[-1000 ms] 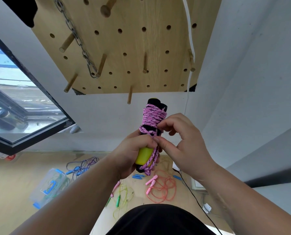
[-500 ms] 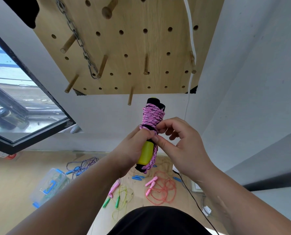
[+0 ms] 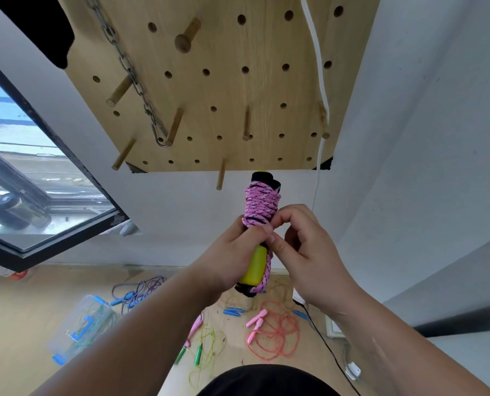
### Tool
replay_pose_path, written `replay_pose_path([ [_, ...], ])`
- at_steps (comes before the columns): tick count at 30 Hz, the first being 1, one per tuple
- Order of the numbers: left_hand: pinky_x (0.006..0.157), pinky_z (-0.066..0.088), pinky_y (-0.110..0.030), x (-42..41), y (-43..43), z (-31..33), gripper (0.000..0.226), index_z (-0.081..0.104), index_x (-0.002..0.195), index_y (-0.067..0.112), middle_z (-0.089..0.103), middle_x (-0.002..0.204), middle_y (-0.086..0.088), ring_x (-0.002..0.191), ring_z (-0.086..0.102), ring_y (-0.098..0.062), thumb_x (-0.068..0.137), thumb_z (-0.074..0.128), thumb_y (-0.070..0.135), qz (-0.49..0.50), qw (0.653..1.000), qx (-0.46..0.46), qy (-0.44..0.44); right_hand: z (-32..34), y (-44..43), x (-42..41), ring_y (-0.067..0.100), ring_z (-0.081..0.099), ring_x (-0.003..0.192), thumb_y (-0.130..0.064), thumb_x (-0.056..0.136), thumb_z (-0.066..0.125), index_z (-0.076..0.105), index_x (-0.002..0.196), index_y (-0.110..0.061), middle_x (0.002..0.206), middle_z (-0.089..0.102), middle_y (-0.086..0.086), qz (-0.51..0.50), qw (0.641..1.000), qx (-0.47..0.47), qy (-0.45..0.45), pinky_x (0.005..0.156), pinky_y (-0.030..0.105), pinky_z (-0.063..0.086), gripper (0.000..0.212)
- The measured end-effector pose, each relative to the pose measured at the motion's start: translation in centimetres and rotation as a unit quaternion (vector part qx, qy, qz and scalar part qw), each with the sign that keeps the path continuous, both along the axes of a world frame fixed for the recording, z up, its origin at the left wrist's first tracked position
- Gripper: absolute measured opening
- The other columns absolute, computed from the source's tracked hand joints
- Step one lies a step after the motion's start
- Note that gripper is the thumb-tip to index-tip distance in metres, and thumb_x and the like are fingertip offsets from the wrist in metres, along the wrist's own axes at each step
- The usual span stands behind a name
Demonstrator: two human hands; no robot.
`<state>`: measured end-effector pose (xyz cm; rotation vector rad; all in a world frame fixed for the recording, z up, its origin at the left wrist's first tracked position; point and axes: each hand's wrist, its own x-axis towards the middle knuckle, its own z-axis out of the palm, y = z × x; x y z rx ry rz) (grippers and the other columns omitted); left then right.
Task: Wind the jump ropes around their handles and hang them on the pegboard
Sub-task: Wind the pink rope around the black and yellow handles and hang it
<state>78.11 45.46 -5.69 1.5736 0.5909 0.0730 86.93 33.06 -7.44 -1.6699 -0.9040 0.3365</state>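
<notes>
Left hand (image 3: 232, 252) curled round yellow-and-black handles (image 3: 256, 264), gripping mid-length, bundle upright just below light wooden pegboard (image 3: 238, 87). Pink black-flecked rope (image 3: 260, 204) wound in tight coils round upper half of handles; one strand runs down past yellow section to bottom end. Right hand (image 3: 309, 252) pinches rope at lowest coil, thumb beside left thumb. Bundle not on any peg; nearest wooden peg (image 3: 220, 175) just to upper left. Orange rope (image 3: 269, 334), yellow-green rope (image 3: 209, 338), clear plastic box (image 3: 78, 332) on floor below.

My left hand (image 3: 232, 252) grips the yellow handles (image 3: 255, 267), pink rope (image 3: 259, 204) wound around their upper part. My right hand (image 3: 309, 252) pinches the rope beside my left thumb. The pegboard (image 3: 223, 90) hangs just above both hands.
</notes>
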Motion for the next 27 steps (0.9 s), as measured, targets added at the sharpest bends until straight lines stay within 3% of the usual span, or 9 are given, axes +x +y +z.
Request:
replay_pose_path([
  [4,0.101,0.054,-0.044,0.0,0.1,-0.3,0.040,0.059,0.118,0.042,0.071,0.112,0.003,0.107,0.068,-0.015,0.082,0.051,0.057,0.004,1.000,0.008,0.009,0.5,0.1,0.6,0.009,0.043,0.059,-0.039,0.094,0.056,0.058,0.093,-0.023,0.093,0.052,-0.013,0.017,1.000,0.003,-0.014,0.058,0.014,0.035,0.017],
  [7,0.103,0.053,-0.043,0.1,0.4,-0.4,0.043,0.057,0.122,0.041,0.070,0.119,0.004,0.111,0.067,-0.014,0.083,0.051,0.059,0.001,1.000,0.016,0.025,-0.3,0.2,0.5,0.011,0.046,0.061,-0.028,0.098,0.061,0.058,0.096,-0.025,0.087,0.051,-0.019,0.004,0.999,-0.016,-0.038,0.059,0.014,0.035,0.005],
  [14,0.096,0.050,-0.024,-0.3,0.0,-0.7,0.058,0.055,0.128,0.036,0.066,0.126,0.011,0.115,0.063,-0.002,0.082,0.052,0.070,-0.003,1.000,-0.011,0.028,-0.3,-0.5,1.2,0.009,0.046,0.060,-0.019,0.090,0.073,0.061,0.090,-0.026,0.087,0.055,-0.017,0.030,0.999,-0.012,-0.022,0.058,0.012,0.035,0.014],
  [19,0.104,0.052,-0.040,0.3,-1.3,-0.7,0.040,0.065,0.115,0.032,0.074,0.112,0.004,0.109,0.069,-0.012,0.091,0.049,0.061,0.051,0.997,-0.055,0.028,-0.2,-0.1,0.9,0.012,0.049,0.071,-0.018,0.096,0.063,0.056,0.092,-0.020,0.094,0.052,-0.009,0.017,0.996,-0.016,-0.090,0.061,0.014,0.037,0.008],
  [23,0.104,0.052,-0.045,0.7,-2.0,-1.1,0.073,0.064,0.127,0.030,0.074,0.115,-0.003,0.111,0.070,-0.018,0.079,0.053,0.084,0.056,0.994,-0.089,0.028,-0.1,0.4,1.1,0.010,0.051,0.081,-0.025,0.097,0.052,0.050,0.089,-0.020,0.090,0.048,-0.008,-0.004,0.993,-0.021,-0.117,0.064,0.018,0.038,0.009],
  [27,0.093,0.057,-0.047,0.1,-1.2,-1.8,0.071,0.066,0.119,0.027,0.075,0.105,-0.008,0.097,0.073,-0.023,0.078,0.051,0.082,0.060,0.992,-0.106,0.042,-0.4,-0.1,2.1,0.005,0.050,0.072,-0.027,0.099,0.052,0.050,0.093,-0.025,0.087,0.048,-0.017,0.020,0.987,-0.057,-0.148,0.061,0.012,0.032,0.007],
])
